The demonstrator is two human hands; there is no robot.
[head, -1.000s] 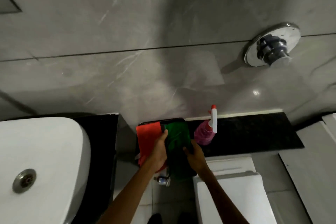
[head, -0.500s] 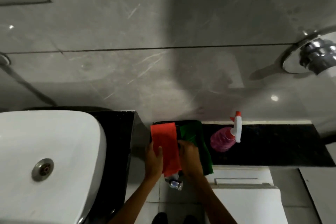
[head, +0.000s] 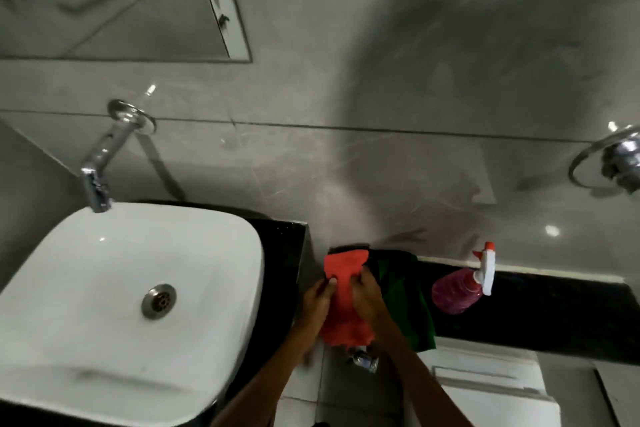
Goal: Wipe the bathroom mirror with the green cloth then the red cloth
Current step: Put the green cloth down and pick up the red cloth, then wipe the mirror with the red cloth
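Left hand (head: pixel 320 296): fingers curled onto the left edge of the red cloth (head: pixel 343 302), gripping the bunched fabric.
Right hand (head: pixel 369 293): closed on the right side of the same cloth, thumb over the folds; both hands hold it between them.
Red cloth: soft, nubby, crumpled into a loose column, its upper end fanned flat at 12 o'clock from the hands, its lower end hanging past the ledge edge.
Green cloth (head: pixel 405 302): at 3 o'clock from the right hand, just beside it; smooth dark fabric lying flat on the ledge, its lower corner draping over the front edge.
Ledge (head: pixel 540 315): black speckled stone, a long narrow strip running to 3 o'clock, bare past the bottle.
Spray bottle (head: pixel 457 291): rounded pink body, white trigger, red nozzle, standing at 3 o'clock beyond the green cloth.
Table (head: pixel 282 253): black stone block at 9 o'clock, square front corner near the left hand.
Basin (head: pixel 128 305): glossy white, rounded square, metal drain at centre.
Tap (head: pixel 104 156): chrome spout from the grey tiled wall.
Mirror (head: pixel 114 0): at 11 o'clock, high on the wall, well apart from both cloths, thin metal edge.
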